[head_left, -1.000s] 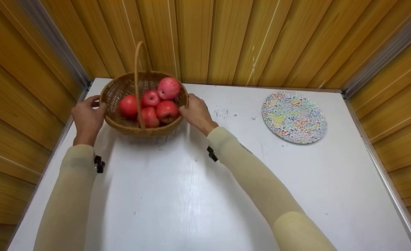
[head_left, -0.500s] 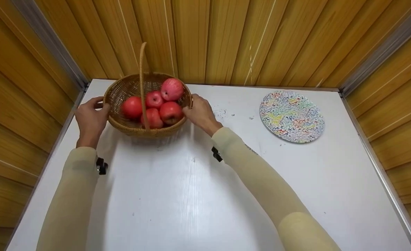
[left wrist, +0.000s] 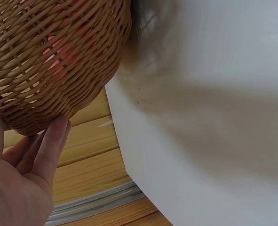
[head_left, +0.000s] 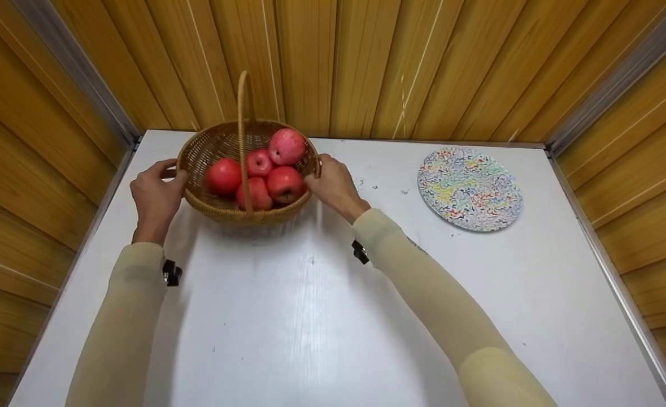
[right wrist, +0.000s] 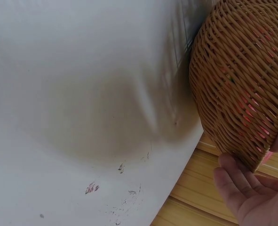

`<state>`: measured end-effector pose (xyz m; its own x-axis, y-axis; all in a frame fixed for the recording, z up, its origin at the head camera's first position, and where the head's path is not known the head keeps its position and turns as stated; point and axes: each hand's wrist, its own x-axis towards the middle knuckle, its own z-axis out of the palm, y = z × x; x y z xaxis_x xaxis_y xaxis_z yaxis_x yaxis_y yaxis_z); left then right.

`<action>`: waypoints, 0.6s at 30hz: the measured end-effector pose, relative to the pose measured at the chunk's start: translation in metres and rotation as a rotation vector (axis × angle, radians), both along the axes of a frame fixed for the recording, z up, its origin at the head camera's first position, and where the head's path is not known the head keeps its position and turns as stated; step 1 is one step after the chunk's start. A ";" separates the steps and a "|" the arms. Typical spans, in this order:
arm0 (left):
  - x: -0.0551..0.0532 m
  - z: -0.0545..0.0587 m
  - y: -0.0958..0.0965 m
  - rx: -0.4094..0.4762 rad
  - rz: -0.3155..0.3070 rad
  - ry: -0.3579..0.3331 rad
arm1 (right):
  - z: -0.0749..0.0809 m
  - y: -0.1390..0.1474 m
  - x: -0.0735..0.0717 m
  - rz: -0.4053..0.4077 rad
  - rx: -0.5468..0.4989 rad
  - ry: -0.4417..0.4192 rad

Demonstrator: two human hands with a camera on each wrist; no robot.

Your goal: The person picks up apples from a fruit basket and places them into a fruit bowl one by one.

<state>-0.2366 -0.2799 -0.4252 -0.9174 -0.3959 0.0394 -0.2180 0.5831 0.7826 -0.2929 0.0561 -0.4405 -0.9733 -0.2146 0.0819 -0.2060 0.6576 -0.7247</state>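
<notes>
A brown wicker basket [head_left: 211, 212] with a tall arched handle [head_left: 243, 141] stands at the back left of the white table. Several red apples [head_left: 286, 185] lie inside it, mostly on its right side. My left hand [head_left: 157, 195] grips the left end of the rim, and in the left wrist view its fingers [left wrist: 51, 146] press the woven wall from outside. At the opposite end, my right hand [head_left: 337, 186] holds the rim between thumb and fingers. The right wrist view shows its fingertips [right wrist: 229, 162] against the weave. Whether the basket's bottom touches the table cannot be told.
A round plate [head_left: 470, 189] with a multicoloured speckled pattern lies at the back right of the white table [head_left: 310, 316]. Wood-patterned panels [head_left: 361, 68] rise behind the table and at both sides. Small dark marks dot the surface near the right hand.
The basket with the apples has shifted a little to the right, both hands moving along with it and keeping their hold. The view has drifted slightly; the plate stays in its place.
</notes>
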 end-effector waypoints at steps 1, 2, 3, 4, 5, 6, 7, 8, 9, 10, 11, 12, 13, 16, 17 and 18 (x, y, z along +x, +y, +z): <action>0.000 0.000 0.001 0.006 -0.004 0.006 | 0.000 0.002 0.000 -0.003 -0.001 0.001; 0.000 -0.001 0.003 0.009 -0.007 0.017 | 0.000 0.003 0.000 -0.007 0.000 0.002; 0.001 -0.001 0.004 0.012 -0.007 0.034 | 0.000 0.005 0.001 -0.010 0.002 0.005; 0.001 -0.001 0.006 0.011 -0.008 0.048 | 0.000 0.006 0.001 -0.011 0.004 0.008; 0.002 -0.002 0.007 0.012 -0.008 0.061 | 0.000 0.008 0.001 -0.011 0.007 0.010; 0.002 -0.002 0.008 0.014 -0.008 0.071 | 0.000 0.009 0.001 -0.012 0.008 0.012; 0.003 -0.002 0.009 0.018 -0.008 0.079 | 0.000 0.010 0.002 -0.013 0.008 0.014; 0.003 -0.003 0.010 0.022 -0.008 0.082 | 0.000 0.012 0.002 -0.015 0.009 0.015; 0.003 -0.003 0.011 0.030 -0.011 0.081 | -0.001 0.013 0.002 -0.018 0.009 0.016; 0.003 -0.003 0.013 0.038 -0.015 0.074 | -0.001 0.014 0.002 -0.020 0.007 0.016; 0.002 -0.003 0.014 0.047 -0.017 0.069 | -0.001 0.016 0.002 -0.023 0.004 0.013; 0.002 -0.003 0.015 0.057 -0.019 0.063 | -0.001 0.017 0.002 -0.026 0.001 0.010; 0.002 -0.003 0.016 0.064 -0.018 0.058 | -0.001 0.018 0.002 -0.027 -0.001 0.004; 0.002 -0.004 0.019 0.069 -0.009 0.060 | 0.000 0.021 0.001 -0.027 -0.008 -0.014; 0.003 -0.005 0.020 0.068 -0.007 0.067 | -0.001 0.022 0.001 -0.028 -0.007 -0.018; 0.003 -0.006 0.021 0.067 -0.005 0.076 | -0.001 0.023 0.001 -0.030 -0.004 -0.020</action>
